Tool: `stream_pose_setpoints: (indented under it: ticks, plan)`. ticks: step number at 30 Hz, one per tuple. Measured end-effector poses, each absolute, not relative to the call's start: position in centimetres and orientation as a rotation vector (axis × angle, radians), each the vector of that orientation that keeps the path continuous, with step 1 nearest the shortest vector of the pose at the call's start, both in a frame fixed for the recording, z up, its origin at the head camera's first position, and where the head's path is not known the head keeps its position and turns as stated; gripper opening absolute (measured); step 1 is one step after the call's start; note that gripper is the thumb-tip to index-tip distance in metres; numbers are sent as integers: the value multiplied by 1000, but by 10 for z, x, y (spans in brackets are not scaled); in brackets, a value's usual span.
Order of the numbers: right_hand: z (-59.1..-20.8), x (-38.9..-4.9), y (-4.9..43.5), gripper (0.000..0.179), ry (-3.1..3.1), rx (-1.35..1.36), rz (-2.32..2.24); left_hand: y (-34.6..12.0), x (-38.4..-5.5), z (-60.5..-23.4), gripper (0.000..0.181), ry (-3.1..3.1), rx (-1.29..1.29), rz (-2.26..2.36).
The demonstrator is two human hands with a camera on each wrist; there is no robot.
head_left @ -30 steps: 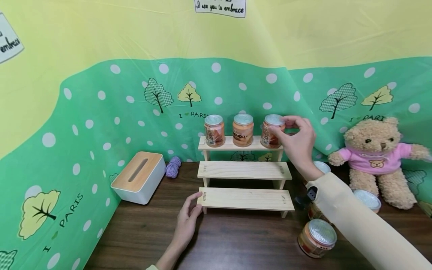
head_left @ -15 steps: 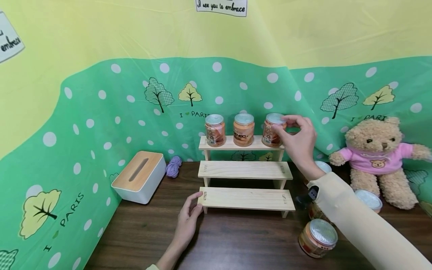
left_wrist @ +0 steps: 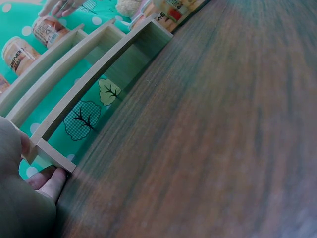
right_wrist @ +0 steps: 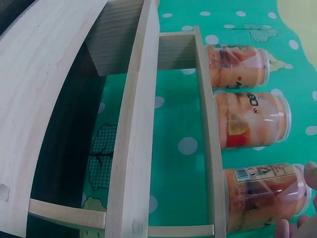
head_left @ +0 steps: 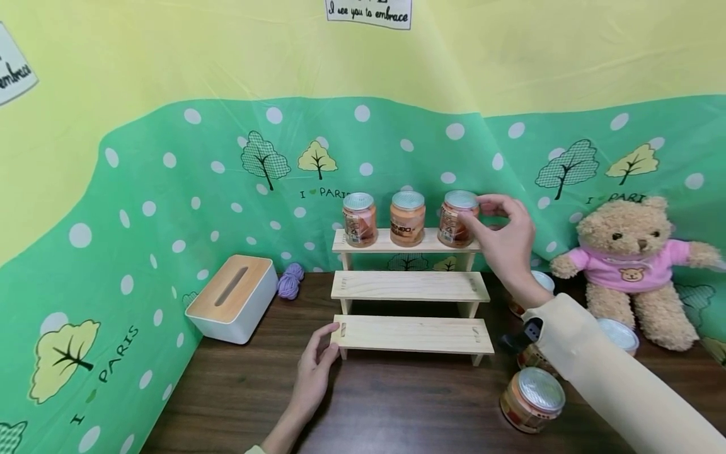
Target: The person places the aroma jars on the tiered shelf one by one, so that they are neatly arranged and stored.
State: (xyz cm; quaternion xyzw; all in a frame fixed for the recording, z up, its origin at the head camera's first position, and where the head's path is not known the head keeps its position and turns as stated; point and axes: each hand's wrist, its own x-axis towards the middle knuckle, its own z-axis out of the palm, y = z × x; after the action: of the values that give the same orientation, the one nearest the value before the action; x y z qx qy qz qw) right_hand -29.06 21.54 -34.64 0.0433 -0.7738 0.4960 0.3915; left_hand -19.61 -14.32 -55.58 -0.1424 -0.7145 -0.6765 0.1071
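Observation:
A three-step wooden display rack [head_left: 413, 334] stands on the table. Three orange jars with silver lids line its top step: a left jar [head_left: 360, 221], a middle jar [head_left: 407, 219] and a right jar [head_left: 457, 227]. My right hand [head_left: 507, 236] is at the right jar, its thumb overlapping the side and its index fingertip right at the lid's edge. In the right wrist view, fingertips [right_wrist: 310, 176] show beside that jar's lid. My left hand [head_left: 314, 366] grips the left end of the lowest step, as the left wrist view also shows, with fingers [left_wrist: 53, 183] by its leg.
Right of the rack stand more jars, including a front jar [head_left: 533, 400] and others partly hidden by my sleeve [head_left: 601, 366]. A teddy bear [head_left: 632, 271] sits at the back right. A tissue box [head_left: 232, 296] and purple yarn [head_left: 290, 282] lie left, before a patterned cloth [head_left: 198, 164].
The thumb and fingers of my right hand have slid slightly to the right along the right jar, which stays in place on the top step. My left hand has not moved.

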Motion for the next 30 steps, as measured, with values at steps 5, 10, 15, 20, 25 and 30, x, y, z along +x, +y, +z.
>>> stream_pose_setpoints:
  ticks: [5, 10, 15, 20, 25, 30]
  plan:
    - [-347, -280, 216, 38, -1946, 127, 1278, -139, -189, -542, 38, -2161, -331, -2024]
    - [-349, -267, 219, 37, -1934, 115, 1316, -135, -188, -531, 39, -2202, -232, -2090]
    - [-351, -250, 222, 36, -1916, 144, 1356, -135, -188, -531, 39, -2198, -217, -2109]
    - [-355, -234, 225, 35, -1906, 171, 1366, -137, -187, -535, 40, -2171, -271, -2087]
    - [-362, -216, 227, 35, -1911, 204, 1364, -141, -191, -547, 38, -2125, -382, -2030]
    - [-367, -198, 227, 35, -1918, 185, 1374, -140, -190, -542, 39, -2152, -337, -2058]
